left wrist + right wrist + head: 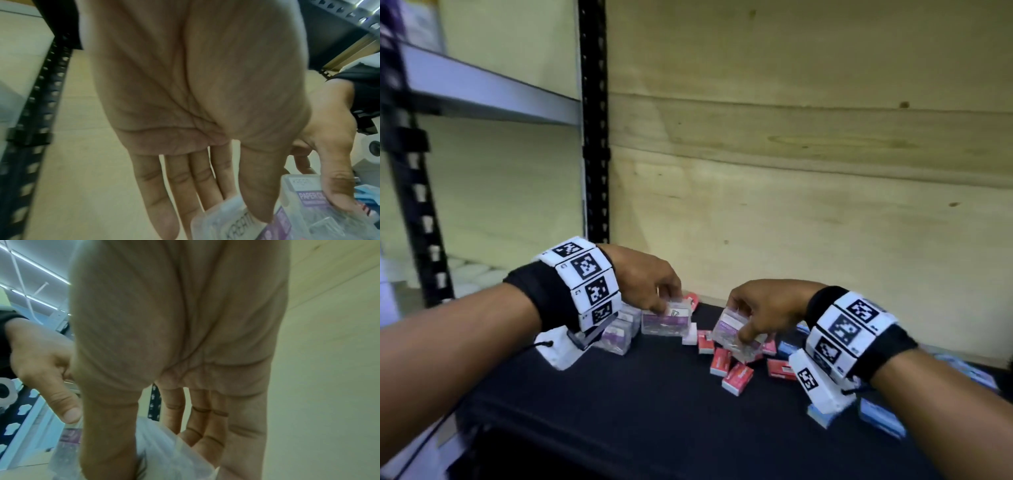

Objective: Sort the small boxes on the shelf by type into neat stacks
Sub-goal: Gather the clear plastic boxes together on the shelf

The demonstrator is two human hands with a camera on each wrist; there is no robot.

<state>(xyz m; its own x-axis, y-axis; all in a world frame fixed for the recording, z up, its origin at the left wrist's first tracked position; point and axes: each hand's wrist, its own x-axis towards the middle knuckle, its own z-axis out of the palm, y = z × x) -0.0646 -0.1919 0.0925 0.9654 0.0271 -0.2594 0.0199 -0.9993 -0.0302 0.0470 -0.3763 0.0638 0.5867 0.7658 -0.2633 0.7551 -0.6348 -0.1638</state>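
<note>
On the black shelf mat [619, 411] my left hand [666, 305] grips a clear paper-clip box with a purple label [667, 320] from above, the box resting on the mat. In the left wrist view the thumb and fingers of that hand [222, 211] pinch the same box [230, 227]. My right hand [739, 325] holds a second clear purple-labelled box [732, 334], tilted and lifted just off the mat. The right wrist view shows that hand [156, 451] with thumb and fingers round its box [170, 456].
More clear purple boxes [616, 334] sit under my left wrist. Several small red boxes [722, 365] lie scattered between the hands, and blue boxes [880, 416] lie at the right. A plywood back wall [791, 205] and a black upright post [594, 137] bound the shelf.
</note>
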